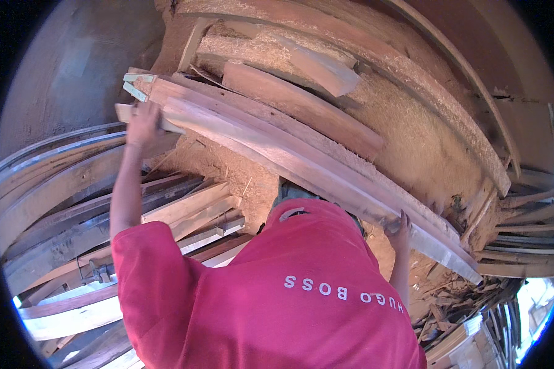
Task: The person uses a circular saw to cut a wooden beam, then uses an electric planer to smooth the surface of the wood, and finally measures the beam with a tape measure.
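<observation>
White capital lettering, two words in one line, upside down, across a pinkish-red shirt

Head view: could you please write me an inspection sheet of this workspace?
Surface: sawdust lies around the work.
Job's things: long plank, running from upper left to lower right; short pale board by its left end.
Clutter: wood scraps heaped at lower right.
Hands: left hand at the short pale board; right hand at the long plank's near side; exact grips unclear.
Cables: nothing seen.
Surroundings: planks stacked at left.
</observation>
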Available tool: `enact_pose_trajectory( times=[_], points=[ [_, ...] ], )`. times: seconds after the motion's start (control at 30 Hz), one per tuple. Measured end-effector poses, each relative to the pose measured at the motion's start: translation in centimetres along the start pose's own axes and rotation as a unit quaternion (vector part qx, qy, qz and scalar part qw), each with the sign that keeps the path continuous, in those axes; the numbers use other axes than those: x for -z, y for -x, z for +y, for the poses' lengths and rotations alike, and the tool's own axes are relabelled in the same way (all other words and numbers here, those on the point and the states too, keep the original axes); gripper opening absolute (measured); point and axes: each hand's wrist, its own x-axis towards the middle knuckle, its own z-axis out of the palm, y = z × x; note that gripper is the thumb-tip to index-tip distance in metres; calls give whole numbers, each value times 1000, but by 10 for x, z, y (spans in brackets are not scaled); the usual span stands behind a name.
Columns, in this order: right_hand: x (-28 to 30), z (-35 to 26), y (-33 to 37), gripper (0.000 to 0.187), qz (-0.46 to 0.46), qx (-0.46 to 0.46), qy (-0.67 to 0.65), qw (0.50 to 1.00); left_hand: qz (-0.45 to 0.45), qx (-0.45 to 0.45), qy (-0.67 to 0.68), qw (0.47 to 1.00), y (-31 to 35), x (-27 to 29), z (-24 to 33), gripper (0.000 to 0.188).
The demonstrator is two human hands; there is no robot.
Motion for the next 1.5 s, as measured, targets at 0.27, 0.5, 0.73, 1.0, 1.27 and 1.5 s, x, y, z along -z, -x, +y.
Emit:
enact_pose_trajectory(
  times=[0.27, 0.5, 0.73, 1.0, 1.27, 1.5],
  points=[
    [-4, -21, 14, 92, 115, -15, -3, 993, 466, 154, -72, 868, -101, 145, -5, 96],
    [-51, 4, 89, 70, 328, -105, -26, 938, 331, -316, 312, 833, -132, 136, 374, 71],
    [-186, 81, 267, 62, 293, -326, -209, 874, -4, -610, 216, 763, 92, 98, 728, 73],
    [-384, 71, 499, 50, 273, -702, -403, 519, 88, -657, 134, 737, 219, 100, 949, 88],
    [-414, -12, 476, 48, 290, -760, -472, 338, 132, -651, 61, 745, 247, 146, 1155, 102],
    [-413, 17, 395, 42, 176, -702, -581, 373, 72, -613, 57, 785, 254, 137, 1254, 102]
  ],
)
